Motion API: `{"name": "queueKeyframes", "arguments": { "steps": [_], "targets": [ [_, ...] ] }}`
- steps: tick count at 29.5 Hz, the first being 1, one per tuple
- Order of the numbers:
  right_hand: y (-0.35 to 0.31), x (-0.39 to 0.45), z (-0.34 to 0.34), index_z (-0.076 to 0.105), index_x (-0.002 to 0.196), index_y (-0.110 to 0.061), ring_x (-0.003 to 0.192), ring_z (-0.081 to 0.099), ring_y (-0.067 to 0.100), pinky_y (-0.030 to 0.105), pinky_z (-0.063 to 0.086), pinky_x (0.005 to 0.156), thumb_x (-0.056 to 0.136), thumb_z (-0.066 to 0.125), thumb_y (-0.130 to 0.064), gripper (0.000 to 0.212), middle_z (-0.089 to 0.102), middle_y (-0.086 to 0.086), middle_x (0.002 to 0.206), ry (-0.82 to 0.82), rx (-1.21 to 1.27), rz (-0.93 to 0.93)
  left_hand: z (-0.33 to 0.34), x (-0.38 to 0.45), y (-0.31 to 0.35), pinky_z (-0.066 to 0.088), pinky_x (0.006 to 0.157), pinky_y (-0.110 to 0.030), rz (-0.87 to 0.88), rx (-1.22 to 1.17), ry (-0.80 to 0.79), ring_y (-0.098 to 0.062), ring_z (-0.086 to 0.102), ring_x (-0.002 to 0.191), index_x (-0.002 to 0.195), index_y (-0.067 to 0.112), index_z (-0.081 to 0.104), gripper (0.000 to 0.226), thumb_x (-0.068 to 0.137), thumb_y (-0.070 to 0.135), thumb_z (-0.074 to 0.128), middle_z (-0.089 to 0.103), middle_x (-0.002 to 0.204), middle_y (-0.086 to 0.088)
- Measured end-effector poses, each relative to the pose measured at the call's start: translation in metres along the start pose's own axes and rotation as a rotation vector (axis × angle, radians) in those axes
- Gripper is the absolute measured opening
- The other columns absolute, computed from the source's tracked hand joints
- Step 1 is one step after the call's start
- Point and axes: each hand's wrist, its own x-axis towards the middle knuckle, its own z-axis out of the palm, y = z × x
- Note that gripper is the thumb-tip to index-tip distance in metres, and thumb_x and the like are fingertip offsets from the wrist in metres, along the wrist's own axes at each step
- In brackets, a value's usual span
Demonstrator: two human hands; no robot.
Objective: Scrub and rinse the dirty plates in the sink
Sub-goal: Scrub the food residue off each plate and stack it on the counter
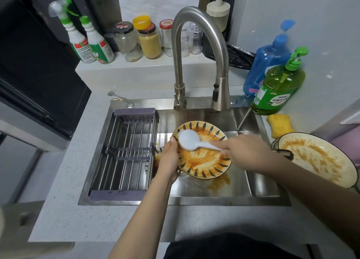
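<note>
A yellow plate [206, 165] with dark leaf marks round its rim is smeared with orange sauce and tilted over the steel sink [194, 190]. My left hand [169, 160] grips its left edge. My right hand [243, 150] pinches the handle of a white plastic spoon [191, 140], whose bowl lies over the plate's upper left. Another patterned dish [158, 151] shows partly behind my left hand. A second dirty plate [319, 159], white inside with orange streaks, sits on the counter to the right.
A wire drying rack [126, 151] spans the sink's left half. The curved tap [220, 95] hangs above the plate, no water running. A yellow sponge [279, 125], green soap bottle [276, 89] and blue bottle [266, 63] stand at right; jars and spray bottles line the back ledge.
</note>
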Motion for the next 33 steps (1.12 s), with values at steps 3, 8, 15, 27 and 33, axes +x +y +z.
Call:
{"name": "queueKeyframes", "arguments": {
  "steps": [3, 8, 15, 27, 33],
  "targets": [
    [0.010, -0.007, -0.013, 0.036, 0.135, -0.057, 0.077, 0.050, 0.011, 0.026, 0.039, 0.062, 0.100, 0.041, -0.036, 0.041, 0.047, -0.011, 0.080, -0.117, -0.037, -0.049, -0.007, 0.000, 0.004, 0.052, 0.089, -0.039, 0.015, 0.008, 0.040, -0.023, 0.059, 0.107, 0.128, 0.017, 0.052, 0.049, 0.101, 0.051, 0.027, 0.060, 0.121, -0.006],
    [0.023, 0.005, -0.023, 0.034, 0.137, -0.056, 0.086, 0.058, 0.018, 0.029, 0.043, 0.067, 0.101, 0.038, -0.033, 0.043, 0.059, -0.004, 0.094, -0.035, -0.077, 0.128, -0.016, 0.002, 0.005, 0.059, 0.075, -0.035, 0.056, 0.052, -0.025, -0.021, 0.067, 0.098, 0.125, 0.015, 0.056, 0.051, 0.102, 0.049, 0.026, 0.067, 0.115, -0.012],
    [0.017, -0.003, -0.025, 0.040, 0.127, -0.064, 0.084, 0.053, 0.011, 0.026, 0.042, 0.070, 0.097, 0.047, -0.040, 0.039, 0.049, -0.018, 0.080, -0.192, -0.021, -0.066, -0.013, -0.002, 0.007, 0.047, 0.095, -0.043, 0.042, 0.025, -0.046, -0.015, 0.055, 0.098, 0.114, 0.023, 0.055, 0.043, 0.102, 0.049, 0.024, 0.058, 0.116, 0.000],
    [0.013, -0.008, -0.005, 0.037, 0.127, -0.065, 0.065, 0.045, 0.002, 0.020, 0.034, 0.055, 0.097, 0.048, -0.041, 0.040, 0.045, -0.018, 0.069, -0.127, 0.063, -0.067, -0.021, 0.003, 0.008, 0.043, 0.098, -0.043, 0.086, 0.027, -0.001, -0.021, 0.054, 0.111, 0.137, 0.012, 0.046, 0.055, 0.101, 0.049, 0.027, 0.056, 0.126, -0.005],
    [0.039, -0.003, 0.008, 0.033, 0.136, -0.057, 0.075, 0.052, 0.011, 0.025, 0.038, 0.058, 0.099, 0.043, -0.037, 0.043, 0.059, -0.012, 0.090, 0.055, 0.041, 0.095, -0.036, 0.012, -0.003, 0.058, 0.076, -0.040, 0.016, -0.050, -0.069, -0.026, 0.067, 0.101, 0.125, 0.016, 0.057, 0.053, 0.099, 0.053, 0.029, 0.070, 0.112, -0.012]
  ]
}}
